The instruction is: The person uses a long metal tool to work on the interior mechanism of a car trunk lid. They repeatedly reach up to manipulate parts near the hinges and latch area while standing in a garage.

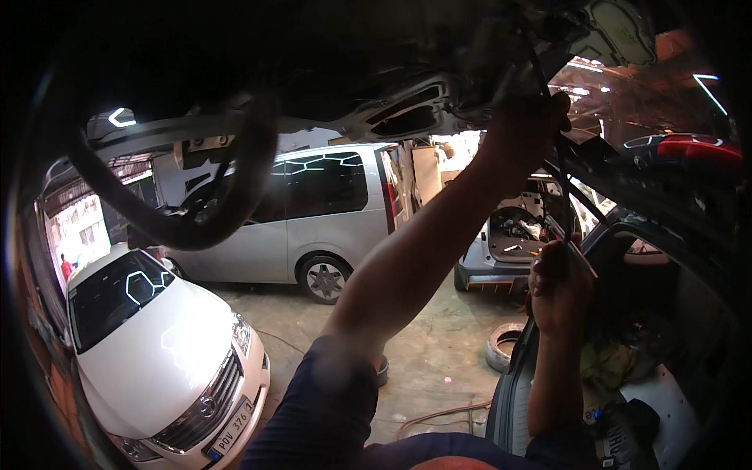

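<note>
Beneath the dark raised tailgate, both my arms reach upward. My left hand is high up at its underside, in deep shadow. Its fingers seem closed around a long, thin dark rod that runs down toward my other hand. Lower and nearer, my right hand is closed with its fingers curled round the lower end of the rod. A slim, shiny metal strip also sticks out of that hand; its kind cannot be made out.
A thick dark hose-like loop hangs at left. A white car and silver van stand beyond. Another vehicle's open rear, a tire and a red hose are farther off. The vehicle's body edge is at right.
</note>
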Motion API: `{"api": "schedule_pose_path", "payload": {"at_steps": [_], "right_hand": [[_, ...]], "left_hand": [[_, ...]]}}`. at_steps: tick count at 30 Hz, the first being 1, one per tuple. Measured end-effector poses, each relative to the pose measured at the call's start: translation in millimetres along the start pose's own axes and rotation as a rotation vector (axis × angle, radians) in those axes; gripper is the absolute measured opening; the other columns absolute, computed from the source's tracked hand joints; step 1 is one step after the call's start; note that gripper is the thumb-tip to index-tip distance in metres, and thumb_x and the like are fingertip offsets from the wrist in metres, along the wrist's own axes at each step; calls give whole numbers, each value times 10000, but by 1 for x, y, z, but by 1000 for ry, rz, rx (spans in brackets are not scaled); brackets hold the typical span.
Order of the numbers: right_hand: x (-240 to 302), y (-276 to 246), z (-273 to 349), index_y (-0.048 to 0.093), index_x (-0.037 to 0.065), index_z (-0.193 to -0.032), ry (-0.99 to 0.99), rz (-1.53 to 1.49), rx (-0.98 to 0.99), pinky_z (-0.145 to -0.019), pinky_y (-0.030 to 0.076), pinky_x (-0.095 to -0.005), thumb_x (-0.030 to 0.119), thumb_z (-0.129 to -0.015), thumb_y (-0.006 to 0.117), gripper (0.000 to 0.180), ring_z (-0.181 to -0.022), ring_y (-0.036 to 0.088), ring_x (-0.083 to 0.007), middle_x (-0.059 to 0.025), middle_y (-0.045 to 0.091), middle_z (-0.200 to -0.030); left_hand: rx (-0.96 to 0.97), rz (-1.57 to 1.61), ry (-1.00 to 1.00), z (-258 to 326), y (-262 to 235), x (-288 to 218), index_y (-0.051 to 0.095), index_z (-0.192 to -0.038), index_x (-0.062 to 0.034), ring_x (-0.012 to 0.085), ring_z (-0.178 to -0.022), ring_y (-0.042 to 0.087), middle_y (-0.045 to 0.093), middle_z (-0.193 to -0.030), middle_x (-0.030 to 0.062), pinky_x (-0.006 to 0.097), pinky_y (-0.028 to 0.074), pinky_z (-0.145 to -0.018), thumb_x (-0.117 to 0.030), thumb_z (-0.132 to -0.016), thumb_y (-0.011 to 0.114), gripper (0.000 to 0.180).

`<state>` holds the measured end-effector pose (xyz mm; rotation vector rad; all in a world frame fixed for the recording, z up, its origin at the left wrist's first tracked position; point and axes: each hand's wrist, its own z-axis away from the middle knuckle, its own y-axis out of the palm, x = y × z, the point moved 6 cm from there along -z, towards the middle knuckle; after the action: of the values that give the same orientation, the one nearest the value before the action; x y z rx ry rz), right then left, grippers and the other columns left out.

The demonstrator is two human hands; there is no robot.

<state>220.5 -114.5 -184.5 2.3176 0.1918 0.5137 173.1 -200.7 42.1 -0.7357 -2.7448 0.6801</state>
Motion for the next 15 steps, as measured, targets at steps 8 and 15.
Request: {"api": "schedule_pose_path", "payload": {"at_steps": [8, 15], "right_hand": [[28, 28, 15, 684, 53, -1018, -542, 896, -50, -556, 510, -286, 272, -1038, 545, 261, -660, 656, -151, -100, 709, -895], [-7, 8, 6, 644, 46, -1127, 70, -18, 82, -545, 524, -260, 300, -1027, 564, 284, -646, 636, -147, -98, 688, -852]], "left_hand": [[50, -62, -57, 12, -10, -5, 590, -995, -71, 166, -676, 634, 663, -894, 84, 315, 507, -582, -41, -884, 629, 121], [-11, -324, 207, 10, -13, -19, 568, -1031, -91, 228, -705, 653, 657, -873, 73, 345, 526, -635, 65, -795, 671, 301]]}}
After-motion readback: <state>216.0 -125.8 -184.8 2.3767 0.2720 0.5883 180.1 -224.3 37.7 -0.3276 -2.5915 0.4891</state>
